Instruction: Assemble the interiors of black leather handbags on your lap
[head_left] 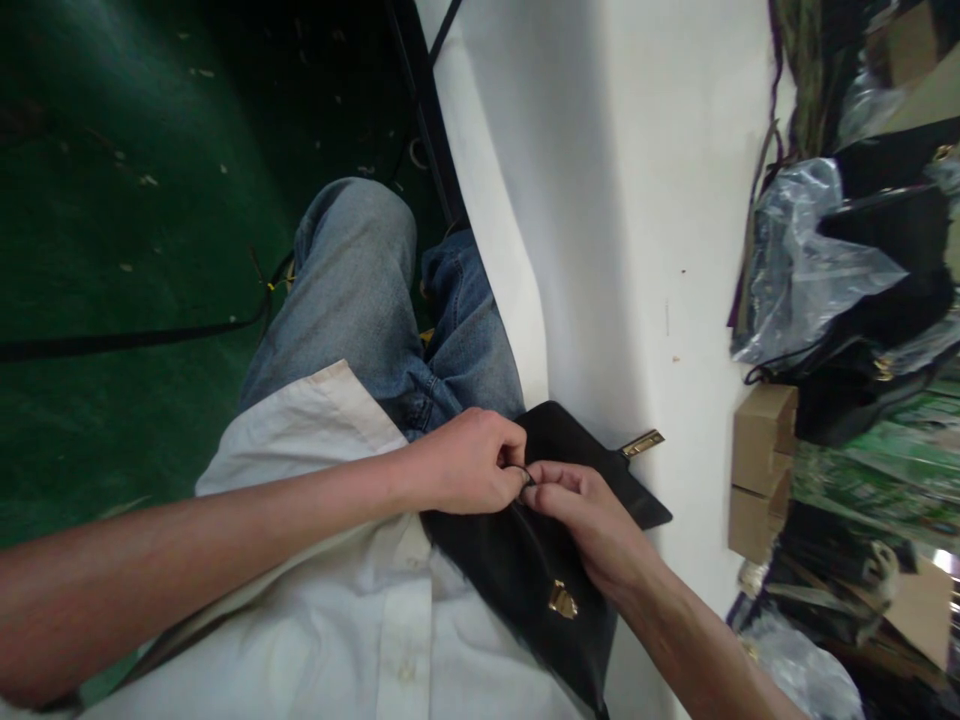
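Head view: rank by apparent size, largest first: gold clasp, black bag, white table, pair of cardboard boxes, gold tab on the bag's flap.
1. White table
2. Black bag
3. Cardboard boxes
Gold clasp and gold tab: smallest, too alike to rank.

no legible text, labels, numbers or signs

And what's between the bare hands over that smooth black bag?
The head view shows a thin, curved black strip between the left hand and right hand.
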